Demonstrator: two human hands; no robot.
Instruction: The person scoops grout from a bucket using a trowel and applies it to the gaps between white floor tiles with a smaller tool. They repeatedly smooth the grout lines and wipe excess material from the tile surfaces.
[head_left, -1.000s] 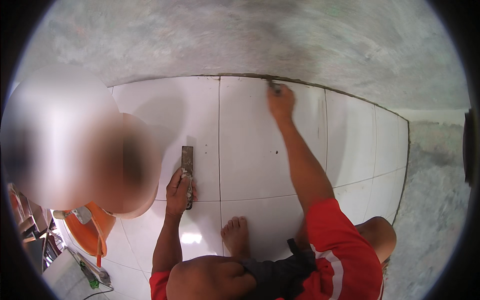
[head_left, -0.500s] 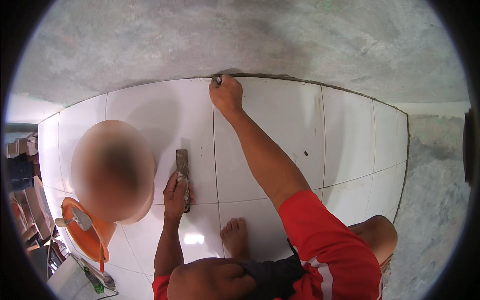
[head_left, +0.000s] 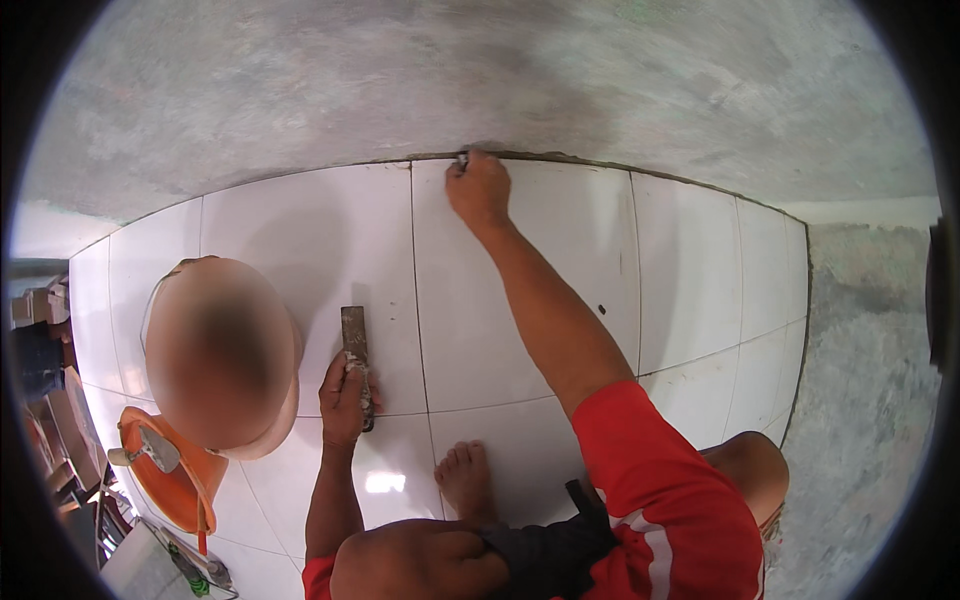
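Observation:
Reaching forward, my right hand (head_left: pixel 481 188) is closed at the seam where the white tiled floor (head_left: pixel 520 290) meets the grey cement wall (head_left: pixel 420 80). It grips a small dark tool (head_left: pixel 462 160), mostly hidden by the fingers, its end at the gap. Nearer to me and to the left, my left hand (head_left: pixel 343 395) is wrapped round a narrow, flat, cement-smeared trowel (head_left: pixel 353 325). The trowel points away from me, low over the tiles; whether it touches them I cannot tell. A dark, uneven gap (head_left: pixel 590 161) runs along the foot of the wall.
An orange bucket (head_left: pixel 170 490) at the left has a trowel (head_left: pixel 155 450) with a pale handle across it. Beside it is a large round tan shape (head_left: pixel 225 355), blurred. Boxes (head_left: pixel 38 305) stand at the far left. My bare foot (head_left: pixel 466 480) is on the tiles; a dark crumb (head_left: pixel 602 310) lies at right.
My right hand has moved right along the foot of the wall, away from the tile joint. My left hand keeps its hold on the trowel, and the view has shifted slightly.

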